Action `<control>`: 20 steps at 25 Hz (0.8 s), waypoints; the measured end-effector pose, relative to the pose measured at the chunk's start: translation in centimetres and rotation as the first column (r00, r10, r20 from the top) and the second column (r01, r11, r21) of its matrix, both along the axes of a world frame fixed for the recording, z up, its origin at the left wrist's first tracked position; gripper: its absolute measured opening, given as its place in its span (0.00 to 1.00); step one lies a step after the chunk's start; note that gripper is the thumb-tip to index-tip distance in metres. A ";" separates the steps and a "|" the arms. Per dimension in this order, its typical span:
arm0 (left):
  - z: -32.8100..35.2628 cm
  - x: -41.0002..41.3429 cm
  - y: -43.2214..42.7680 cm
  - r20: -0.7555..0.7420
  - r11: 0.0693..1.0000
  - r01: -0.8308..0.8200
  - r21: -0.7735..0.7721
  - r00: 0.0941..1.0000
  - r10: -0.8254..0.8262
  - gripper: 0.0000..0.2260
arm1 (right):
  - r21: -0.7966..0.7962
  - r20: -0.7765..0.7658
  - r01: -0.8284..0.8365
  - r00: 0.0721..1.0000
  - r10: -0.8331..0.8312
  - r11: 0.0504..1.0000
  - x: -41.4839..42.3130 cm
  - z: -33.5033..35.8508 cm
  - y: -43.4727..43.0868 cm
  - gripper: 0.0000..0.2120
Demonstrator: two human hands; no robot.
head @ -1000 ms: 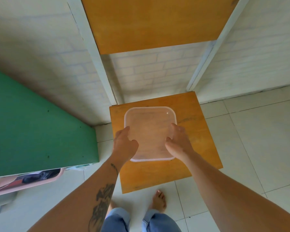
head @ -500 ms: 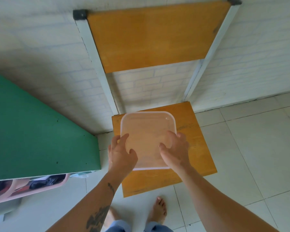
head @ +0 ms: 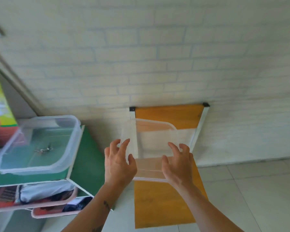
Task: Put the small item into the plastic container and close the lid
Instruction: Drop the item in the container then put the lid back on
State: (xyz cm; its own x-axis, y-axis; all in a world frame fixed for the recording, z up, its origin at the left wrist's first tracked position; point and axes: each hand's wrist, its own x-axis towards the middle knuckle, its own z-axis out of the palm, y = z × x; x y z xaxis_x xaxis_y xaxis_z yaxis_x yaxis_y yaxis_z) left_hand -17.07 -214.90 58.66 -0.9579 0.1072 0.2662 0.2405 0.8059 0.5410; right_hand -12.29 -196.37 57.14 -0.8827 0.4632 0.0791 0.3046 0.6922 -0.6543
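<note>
A clear plastic lid (head: 151,144) is in the air above the orange chair seat (head: 161,203), tilted toward me. My left hand (head: 119,163) grips its left edge and my right hand (head: 177,161) grips its right edge. The clear plastic container (head: 38,144) stands open on the green shelf top (head: 89,158) at the left. A small metallic item (head: 43,149) lies on the container's floor.
The orange chair backrest (head: 169,114) leans near the white brick wall (head: 157,56). Under the green top, pink trays (head: 32,200) hold clothes. A colourful box (head: 0,104) stands behind the container. Tiled floor (head: 258,190) lies to the right.
Both hands have lifted the lid off the chair seat. My view has swung up and left, bringing the open container on the green shelf into sight.
</note>
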 end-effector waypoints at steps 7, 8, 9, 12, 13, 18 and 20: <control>6.3 -0.6 -7.0 -0.168 0.992 -0.123 0.026 0.978 0.126 0.24 | -0.013 -0.173 -0.120 0.978 0.116 0.993 -2.5 6.4 -6.7 0.24; 6.7 -0.7 -8.4 -0.176 0.989 -0.140 0.038 0.974 0.145 0.24 | -0.001 -0.180 -0.141 0.974 0.138 0.990 -3.0 6.9 -8.1 0.25; 7.0 -0.8 -9.9 -0.187 0.986 -0.157 0.049 0.969 0.164 0.24 | 0.010 -0.183 -0.162 0.970 0.162 0.987 -3.4 7.3 -9.5 0.25; 7.4 -1.3 -15.2 -0.182 0.977 -0.206 0.059 0.960 0.214 0.24 | 0.026 -0.153 -0.219 0.963 0.221 0.975 -4.9 7.9 -14.6 0.26; 7.4 -1.7 -17.1 -0.177 0.975 -0.216 0.056 0.959 0.223 0.24 | 0.025 -0.135 -0.232 0.963 0.233 0.972 -5.3 8.0 -16.4 0.26; 7.0 -4.5 -26.5 -0.100 0.969 -0.248 -0.005 0.964 0.246 0.24 | 0.041 -0.043 -0.272 0.961 0.274 0.961 -8.0 8.2 -25.2 0.28; 6.6 -5.7 -29.3 -0.078 0.972 -0.234 -0.030 0.970 0.232 0.24 | 0.057 -0.018 -0.277 0.960 0.279 0.959 -9.2 8.2 -28.1 0.28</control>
